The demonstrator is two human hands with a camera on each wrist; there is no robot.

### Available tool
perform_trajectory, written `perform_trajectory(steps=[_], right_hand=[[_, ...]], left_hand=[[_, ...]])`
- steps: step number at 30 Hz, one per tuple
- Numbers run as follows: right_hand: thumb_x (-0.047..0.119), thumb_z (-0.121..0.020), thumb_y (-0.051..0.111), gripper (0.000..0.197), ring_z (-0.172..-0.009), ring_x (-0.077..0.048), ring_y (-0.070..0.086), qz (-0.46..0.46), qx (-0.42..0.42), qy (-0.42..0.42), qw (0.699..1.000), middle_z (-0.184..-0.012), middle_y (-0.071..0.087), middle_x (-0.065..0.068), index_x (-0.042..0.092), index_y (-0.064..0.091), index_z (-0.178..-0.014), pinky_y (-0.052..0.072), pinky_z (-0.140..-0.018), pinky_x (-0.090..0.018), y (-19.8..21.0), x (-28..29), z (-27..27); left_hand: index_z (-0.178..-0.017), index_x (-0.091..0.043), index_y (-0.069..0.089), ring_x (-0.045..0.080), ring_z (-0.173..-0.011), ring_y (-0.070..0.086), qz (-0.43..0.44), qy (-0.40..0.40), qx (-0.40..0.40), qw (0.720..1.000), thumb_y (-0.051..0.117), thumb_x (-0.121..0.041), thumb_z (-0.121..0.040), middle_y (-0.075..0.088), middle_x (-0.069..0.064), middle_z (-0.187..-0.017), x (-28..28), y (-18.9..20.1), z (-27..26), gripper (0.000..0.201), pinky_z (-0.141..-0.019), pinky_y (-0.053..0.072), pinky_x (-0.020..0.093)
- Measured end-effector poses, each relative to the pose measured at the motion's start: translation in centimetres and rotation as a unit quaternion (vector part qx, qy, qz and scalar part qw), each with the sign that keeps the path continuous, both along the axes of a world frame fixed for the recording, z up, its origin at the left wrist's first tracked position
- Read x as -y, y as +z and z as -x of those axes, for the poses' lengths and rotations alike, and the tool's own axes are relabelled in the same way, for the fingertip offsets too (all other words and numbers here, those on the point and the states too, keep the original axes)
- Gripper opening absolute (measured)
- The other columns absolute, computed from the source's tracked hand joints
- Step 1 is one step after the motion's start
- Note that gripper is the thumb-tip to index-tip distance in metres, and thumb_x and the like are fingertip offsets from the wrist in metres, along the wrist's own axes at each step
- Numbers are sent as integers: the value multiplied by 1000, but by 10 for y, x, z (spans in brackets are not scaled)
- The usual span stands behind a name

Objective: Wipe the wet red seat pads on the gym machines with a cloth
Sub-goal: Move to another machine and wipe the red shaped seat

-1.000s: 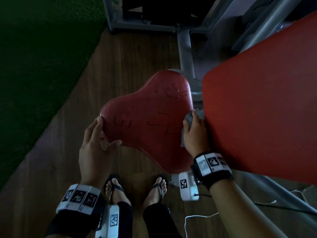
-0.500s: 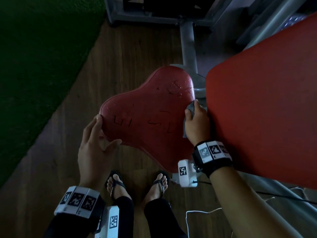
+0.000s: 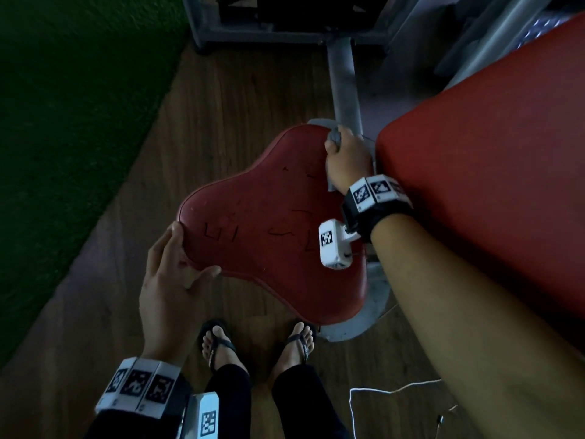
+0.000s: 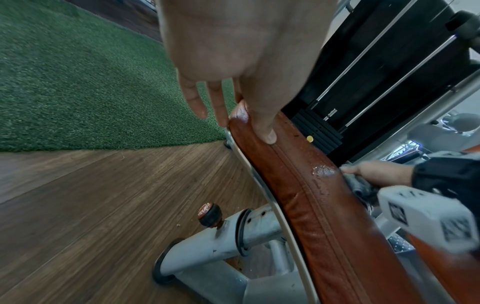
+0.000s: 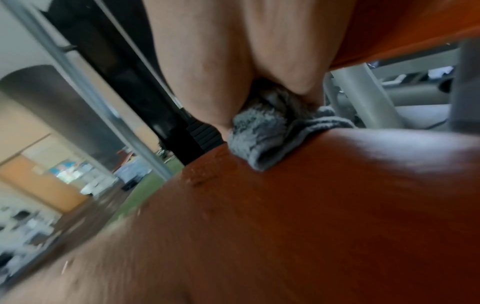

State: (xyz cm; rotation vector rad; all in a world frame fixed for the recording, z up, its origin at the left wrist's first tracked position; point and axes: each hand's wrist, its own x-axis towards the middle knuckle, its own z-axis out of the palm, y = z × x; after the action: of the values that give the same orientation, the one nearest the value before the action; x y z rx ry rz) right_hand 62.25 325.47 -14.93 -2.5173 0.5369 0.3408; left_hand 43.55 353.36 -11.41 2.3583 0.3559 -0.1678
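A worn red seat pad (image 3: pixel 269 223) with a lobed outline sits in the middle of the head view, scratched and still beaded with water (image 4: pixel 323 170) along its side seam. My right hand (image 3: pixel 346 160) grips a bunched grey cloth (image 5: pixel 262 139) and presses it on the pad's far right corner. My left hand (image 3: pixel 177 267) holds the pad's near left lobe, thumb (image 4: pixel 262 123) on top of the pad (image 4: pixel 298 181), the other fingers straight along and under its edge. A larger bright red back pad (image 3: pixel 493 198) stands just right of my right wrist.
The seat's grey steel post (image 3: pixel 343 80) and machine frame rise behind the pad, with a black weight stack (image 4: pixel 363 86) beyond. Green turf (image 3: pixel 69 128) lies left of the wood floor (image 3: pixel 202 122). My sandalled feet (image 3: pixel 259 346) stand under the seat; a white cable (image 3: pixel 380 392) trails at the right.
My right hand has slid the cloth from the pad's right edge up to its far corner. The water drops seen on that far lobe are gone. My left hand keeps its hold.
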Motion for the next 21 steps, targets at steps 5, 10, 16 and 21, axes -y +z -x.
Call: perform_trajectory(steps=[5,10,16,21], right_hand=[[25,-102,43,49,-135,-26,42,-6,9,-22,1000,-150,41,-12,15,35,-149,30,-108,-32,7,3,27],[24,-100,45,32,-119,-32,55,7,18,-29,999,-127,59,-17,7,56,-126,37,-89,-27,8,4,-6],[46,-102,37,45,-110,-20,57,-115,-210,181,954,-114,63,-3,16,60,-126,39,-93,-31,24,-1,-54],[41,-102,42,37,-118,-18,55,-33,-66,272,959,-127,62,-1,23,59,-129,38,-94,-30,21,5,-55]], left_hand=[[-150,-18,39,23,-129,51,0,6,0,1000,84,-20,-75,43,-2,-149,1,2,0,87,-91,44,35],[-150,-17,39,22,-127,52,-14,-1,9,1000,83,-23,-76,43,-2,-150,1,-1,0,86,-89,46,33],[-149,-17,40,21,-124,53,-31,-8,17,999,83,-25,-77,42,-3,-150,1,-2,0,85,-84,47,35],[-150,-17,40,19,-128,50,-15,5,19,1000,82,-23,-77,42,-4,-150,0,-4,3,84,-92,47,36]])
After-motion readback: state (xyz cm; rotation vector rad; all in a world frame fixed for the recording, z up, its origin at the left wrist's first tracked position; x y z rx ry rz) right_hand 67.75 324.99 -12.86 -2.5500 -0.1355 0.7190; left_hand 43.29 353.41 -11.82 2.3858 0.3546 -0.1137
